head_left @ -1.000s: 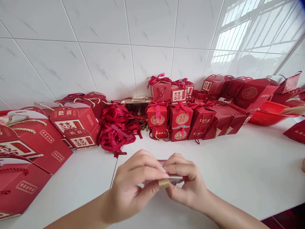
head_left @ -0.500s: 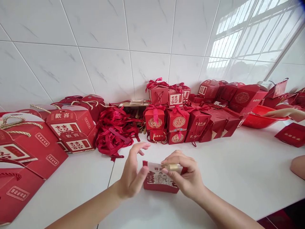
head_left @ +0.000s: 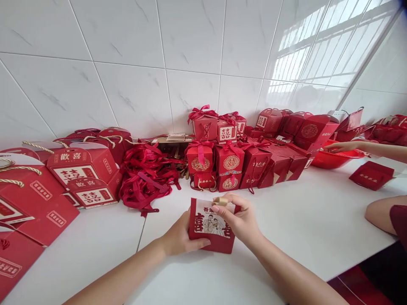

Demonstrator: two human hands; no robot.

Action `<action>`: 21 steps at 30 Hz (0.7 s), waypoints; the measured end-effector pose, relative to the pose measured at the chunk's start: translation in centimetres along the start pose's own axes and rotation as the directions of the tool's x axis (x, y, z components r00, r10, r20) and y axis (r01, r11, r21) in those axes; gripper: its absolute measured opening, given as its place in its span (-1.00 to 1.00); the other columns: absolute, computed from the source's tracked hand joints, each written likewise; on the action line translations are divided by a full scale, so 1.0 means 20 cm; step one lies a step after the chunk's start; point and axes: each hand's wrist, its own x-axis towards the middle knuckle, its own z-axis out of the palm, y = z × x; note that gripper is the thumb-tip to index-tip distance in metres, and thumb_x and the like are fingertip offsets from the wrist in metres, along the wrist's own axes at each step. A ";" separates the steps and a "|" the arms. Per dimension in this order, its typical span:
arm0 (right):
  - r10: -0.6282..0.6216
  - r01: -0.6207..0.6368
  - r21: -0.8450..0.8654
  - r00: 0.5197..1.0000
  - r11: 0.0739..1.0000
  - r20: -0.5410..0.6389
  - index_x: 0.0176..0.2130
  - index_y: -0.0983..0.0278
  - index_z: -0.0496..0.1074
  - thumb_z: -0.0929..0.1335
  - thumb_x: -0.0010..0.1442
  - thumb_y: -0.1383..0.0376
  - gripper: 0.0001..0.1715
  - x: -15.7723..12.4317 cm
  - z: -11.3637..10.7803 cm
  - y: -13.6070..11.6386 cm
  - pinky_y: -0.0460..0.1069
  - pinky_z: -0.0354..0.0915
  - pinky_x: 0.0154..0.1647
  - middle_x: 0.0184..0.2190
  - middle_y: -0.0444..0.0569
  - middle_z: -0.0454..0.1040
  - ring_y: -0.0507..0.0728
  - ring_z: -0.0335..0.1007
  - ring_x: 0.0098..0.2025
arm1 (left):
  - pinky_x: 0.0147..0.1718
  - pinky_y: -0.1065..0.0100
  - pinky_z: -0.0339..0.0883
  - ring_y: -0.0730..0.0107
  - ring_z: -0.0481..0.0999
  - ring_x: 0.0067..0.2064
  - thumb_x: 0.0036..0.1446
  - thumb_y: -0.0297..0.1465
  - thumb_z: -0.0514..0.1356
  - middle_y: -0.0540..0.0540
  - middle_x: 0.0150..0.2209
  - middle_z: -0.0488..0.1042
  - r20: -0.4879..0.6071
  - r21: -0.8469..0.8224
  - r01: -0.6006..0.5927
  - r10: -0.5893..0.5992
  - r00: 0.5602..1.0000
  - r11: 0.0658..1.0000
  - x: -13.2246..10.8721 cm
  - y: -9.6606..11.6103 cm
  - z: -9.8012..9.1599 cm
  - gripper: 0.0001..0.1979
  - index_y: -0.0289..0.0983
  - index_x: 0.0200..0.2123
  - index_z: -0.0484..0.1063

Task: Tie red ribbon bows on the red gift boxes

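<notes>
A small red gift box [head_left: 212,244] is held upright over the white table in front of me. Its face carries a white panel with red characters and a drawn bridal couple. My left hand [head_left: 180,236] grips its left side, with the thumb across the lower front. At the top right corner, my right hand [head_left: 243,218] pinches a short, shiny gold piece [head_left: 221,201] that looks rolled or tubular; its exact kind is unclear. The right fingers cover part of the box's upper right edge.
Left stand large red gift boxes [head_left: 34,186] with rope handles. A heap of red ribbons [head_left: 144,180] lies behind my hands, beside stacked small red boxes [head_left: 230,163]. Farther right, another person's hand [head_left: 341,146] reaches into a red basin [head_left: 330,161], near a lone red box [head_left: 370,176].
My left hand has gone from open beside the box to gripping it. The box is tilted up, its front now facing me. The gold piece stays in my right hand.
</notes>
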 end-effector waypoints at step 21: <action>0.124 -0.060 -0.231 0.953 0.971 0.276 0.05 0.19 0.36 0.49 0.00 0.25 -0.40 -0.17 -0.51 0.01 0.04 0.45 -0.24 -0.12 0.03 0.49 0.14 0.48 -0.26 | 0.16 -0.16 0.06 -0.19 0.10 0.26 -0.17 0.02 0.34 -0.39 0.28 0.02 -0.039 0.368 -0.021 0.038 0.998 0.930 -0.06 -0.07 -0.03 0.14 -0.17 0.31 -0.28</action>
